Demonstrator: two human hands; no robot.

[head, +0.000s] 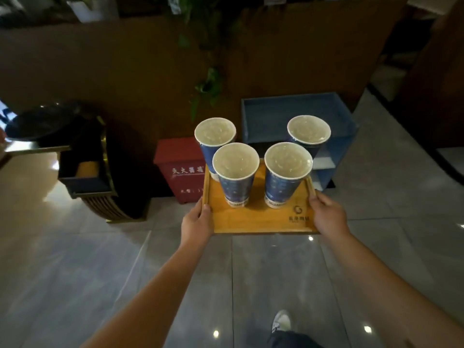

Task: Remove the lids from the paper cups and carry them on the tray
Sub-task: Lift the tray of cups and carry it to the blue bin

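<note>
You hold a wooden tray (pixel 253 222) out in front of you above the grey tiled floor (pixel 100 267), your left hand (pixel 197 222) with its fingers clamped on the tray's left edge and your right hand (pixel 327 217) with its fingers clamped on the right edge. Four blue paper cups (pixel 236 172) stand upright on the tray in two rows, all open-topped with no lids. Beyond the tray, on the floor, sit a red box (pixel 180 169) on the left and a blue shelf unit (pixel 301 109) on the right.
</note>
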